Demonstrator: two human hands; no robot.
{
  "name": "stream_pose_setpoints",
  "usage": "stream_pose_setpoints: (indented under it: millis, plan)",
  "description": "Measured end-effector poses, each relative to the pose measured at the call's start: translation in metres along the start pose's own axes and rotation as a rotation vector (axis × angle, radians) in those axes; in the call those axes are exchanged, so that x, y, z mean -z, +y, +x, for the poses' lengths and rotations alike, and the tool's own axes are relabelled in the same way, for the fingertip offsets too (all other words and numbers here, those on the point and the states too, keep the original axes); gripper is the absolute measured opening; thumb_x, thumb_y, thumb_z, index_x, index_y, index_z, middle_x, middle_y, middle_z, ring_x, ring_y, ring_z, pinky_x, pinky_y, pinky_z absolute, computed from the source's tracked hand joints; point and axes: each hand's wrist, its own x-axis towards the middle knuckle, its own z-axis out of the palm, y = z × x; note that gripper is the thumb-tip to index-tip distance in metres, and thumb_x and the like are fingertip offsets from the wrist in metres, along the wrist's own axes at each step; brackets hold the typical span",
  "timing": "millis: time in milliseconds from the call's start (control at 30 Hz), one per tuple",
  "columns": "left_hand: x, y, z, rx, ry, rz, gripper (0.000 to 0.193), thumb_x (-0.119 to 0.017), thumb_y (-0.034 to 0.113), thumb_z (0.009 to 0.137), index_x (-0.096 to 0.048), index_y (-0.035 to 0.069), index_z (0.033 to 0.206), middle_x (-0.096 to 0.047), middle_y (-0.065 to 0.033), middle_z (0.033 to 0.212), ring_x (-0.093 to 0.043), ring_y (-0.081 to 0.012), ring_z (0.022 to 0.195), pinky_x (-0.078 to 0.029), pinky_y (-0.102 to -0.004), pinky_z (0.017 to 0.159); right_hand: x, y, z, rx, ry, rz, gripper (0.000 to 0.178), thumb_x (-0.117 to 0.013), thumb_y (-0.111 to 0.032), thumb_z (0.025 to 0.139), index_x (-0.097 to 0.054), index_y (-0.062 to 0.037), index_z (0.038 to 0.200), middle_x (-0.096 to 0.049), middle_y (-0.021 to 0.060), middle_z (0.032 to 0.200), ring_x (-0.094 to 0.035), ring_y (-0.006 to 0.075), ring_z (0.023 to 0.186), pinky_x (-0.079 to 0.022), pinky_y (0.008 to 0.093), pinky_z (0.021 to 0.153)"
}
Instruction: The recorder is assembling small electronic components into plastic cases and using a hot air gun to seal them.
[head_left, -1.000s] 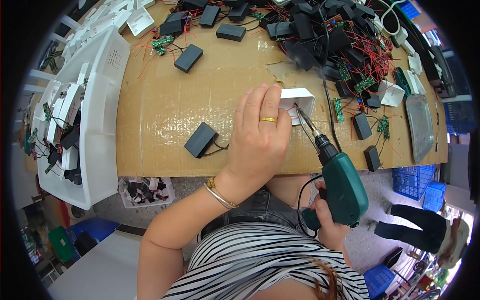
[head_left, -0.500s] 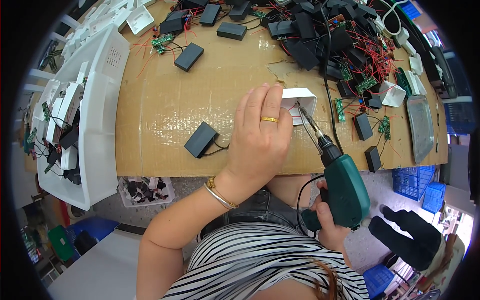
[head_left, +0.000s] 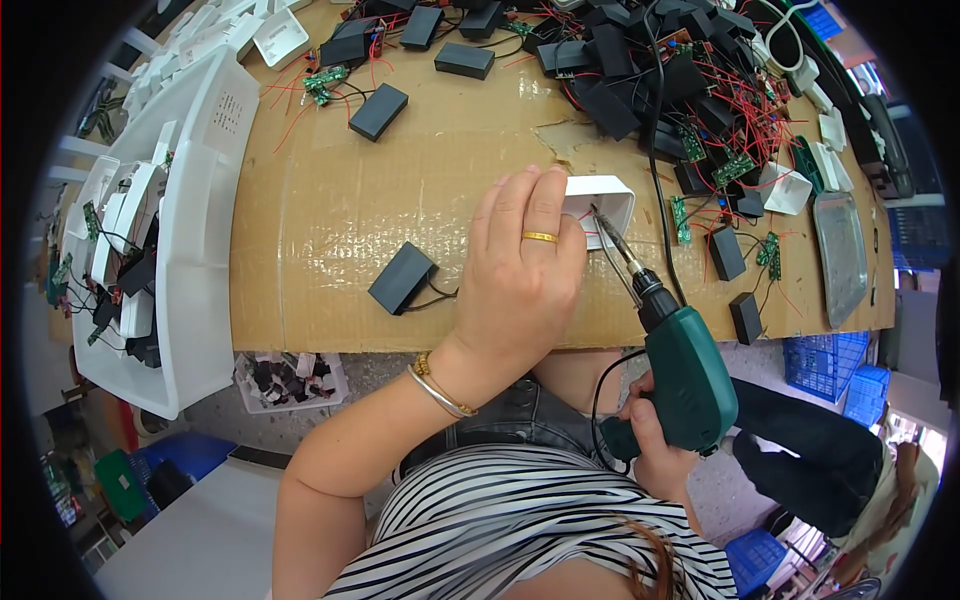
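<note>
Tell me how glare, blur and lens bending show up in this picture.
Head view: black fisheye rim, with the white bin looking bowed at the left; head view: small glints on the cardboard; head view: washed-out light near the lower right edge; head view: left hand and green soldering gun fairly sharp.

The soldering gun [head_left: 690, 382], red-wired circuit boards [head_left: 735, 169] and cardboard-covered bench [head_left: 335, 200] mark this as an electronics workshop.

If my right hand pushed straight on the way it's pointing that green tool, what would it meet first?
Most likely the inside of the white housing: the green tool in your right hand points into it. Whether they touch now is hard to tell.
</note>
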Motion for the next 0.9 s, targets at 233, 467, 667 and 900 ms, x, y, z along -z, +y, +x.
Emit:
stream_pose_setpoints:
  millis: [233, 467, 667, 900]
  plan:
    - [-0.001, 0.000, 0.000, -0.002, 0.004, 0.006, 0.008, -0.058, 0.004, 0.069, -0.054, -0.002, 0.072, -0.052, -0.0153, 0.107, -0.049, -0.0317, 0.102, -0.043, -0.0406, 0.083, -0.005, -0.004, 0.000, 0.019, 0.028, 0.062, 0.038, -0.059, -0.009, 0.079, -0.046, 0.0038, 0.112, -0.054, 0.0122, 0.095, -0.053, 0.0125, 0.069, -0.045, 0.0259, 0.064]
    - [-0.001, 0.000, 0.000, -0.002, 0.006, 0.001, 0.007, -0.058, 0.004, 0.069, -0.054, -0.002, 0.071, -0.052, -0.0154, 0.107, -0.049, -0.0316, 0.101, -0.043, -0.0407, 0.082, -0.002, -0.003, 0.001, -0.004, -0.014, 0.076, 0.042, -0.059, -0.011, 0.079, -0.044, 0.0041, 0.114, -0.054, 0.0135, 0.098, -0.053, 0.0125, 0.070, -0.044, 0.0256, 0.064]
    - [-0.001, -0.001, -0.001, -0.009, 0.015, 0.014, 0.007, -0.058, 0.004, 0.069, -0.054, -0.002, 0.070, -0.052, -0.0153, 0.106, -0.049, -0.0315, 0.101, -0.044, -0.0406, 0.082, -0.003, -0.007, 0.000, 0.014, -0.009, 0.093, 0.042, -0.059, -0.011, 0.079, -0.044, 0.0047, 0.114, -0.054, 0.0141, 0.098, -0.053, 0.0129, 0.069, -0.044, 0.0265, 0.064]
    - [-0.001, -0.001, 0.000, -0.016, 0.014, 0.009, 0.007, -0.058, 0.004, 0.068, -0.054, -0.002, 0.070, -0.052, -0.0156, 0.105, -0.050, -0.0319, 0.100, -0.044, -0.0406, 0.081, 0.014, 0.001, -0.005, 0.278, -0.162, 0.030, 0.042, -0.052, -0.009, 0.079, -0.040, 0.0059, 0.116, -0.053, 0.0149, 0.097, -0.053, 0.0139, 0.069, -0.045, 0.0273, 0.065]
